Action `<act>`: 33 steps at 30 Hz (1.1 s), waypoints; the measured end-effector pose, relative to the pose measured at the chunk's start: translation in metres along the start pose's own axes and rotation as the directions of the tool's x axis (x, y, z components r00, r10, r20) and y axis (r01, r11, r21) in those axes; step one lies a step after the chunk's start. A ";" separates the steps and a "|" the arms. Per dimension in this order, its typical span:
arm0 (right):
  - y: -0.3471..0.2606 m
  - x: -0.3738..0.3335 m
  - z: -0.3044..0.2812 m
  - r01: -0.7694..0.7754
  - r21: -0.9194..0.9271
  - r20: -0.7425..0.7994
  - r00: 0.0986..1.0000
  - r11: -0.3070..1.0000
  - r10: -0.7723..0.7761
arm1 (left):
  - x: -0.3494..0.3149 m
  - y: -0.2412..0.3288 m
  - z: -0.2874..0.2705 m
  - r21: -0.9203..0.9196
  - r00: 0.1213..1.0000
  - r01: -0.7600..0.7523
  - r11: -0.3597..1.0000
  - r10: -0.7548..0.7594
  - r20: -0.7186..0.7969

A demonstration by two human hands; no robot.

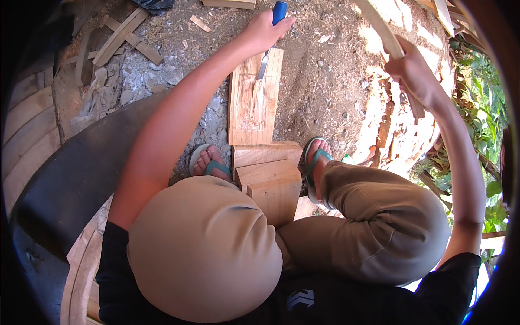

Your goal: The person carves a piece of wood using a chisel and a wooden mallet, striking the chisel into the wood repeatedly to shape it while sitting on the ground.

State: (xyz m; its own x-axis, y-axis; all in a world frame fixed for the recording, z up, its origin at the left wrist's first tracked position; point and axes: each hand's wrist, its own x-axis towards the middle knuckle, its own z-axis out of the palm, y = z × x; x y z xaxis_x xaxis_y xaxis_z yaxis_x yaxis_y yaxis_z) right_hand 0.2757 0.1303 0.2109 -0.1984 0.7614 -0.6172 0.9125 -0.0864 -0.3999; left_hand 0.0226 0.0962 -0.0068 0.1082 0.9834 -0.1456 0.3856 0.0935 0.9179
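Left hand (264, 31) grip closed around blue-handled chisel (271, 40) on board (252, 116); right hand (414, 67) grip wrapped around wooden stick (387, 40).

Raw, splintery wood on that plank (254, 103), glossy blue plastic handle on the metal-bladed chisel (271, 38), gritty dirt ground (319, 86).

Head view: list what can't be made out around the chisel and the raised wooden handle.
- Chisel: the left hand covers most of its blue handle.
- Chisel tip: lost among shavings on the board.
- Raised wooden handle: top cut by the picture's edge, so no head shows; right hand hides its middle.
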 end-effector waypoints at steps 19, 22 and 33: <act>0.018 -0.002 0.030 -0.078 0.043 0.018 0.997 0.996 0.077 | -0.005 0.005 0.007 0.021 0.997 0.082 0.996 -0.082 -0.012; 0.020 -0.005 0.037 -0.020 -0.086 0.151 0.988 0.996 0.033 | -0.008 -0.013 0.009 -0.028 0.986 0.095 0.995 -0.098 -0.137; 0.015 0.020 0.003 0.008 0.022 -0.044 0.999 1.000 -0.007 | -0.016 -0.012 0.008 0.196 0.988 0.059 0.979 -0.029 -0.151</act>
State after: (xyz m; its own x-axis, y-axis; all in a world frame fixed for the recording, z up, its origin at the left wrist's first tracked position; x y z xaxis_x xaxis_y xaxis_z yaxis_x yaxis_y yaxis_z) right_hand 0.2840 0.1422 0.1904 -0.1890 0.7893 -0.5842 0.9029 -0.0943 -0.4194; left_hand 0.0233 0.0778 -0.0178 -0.0427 0.9925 -0.1148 0.5630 0.1188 0.8178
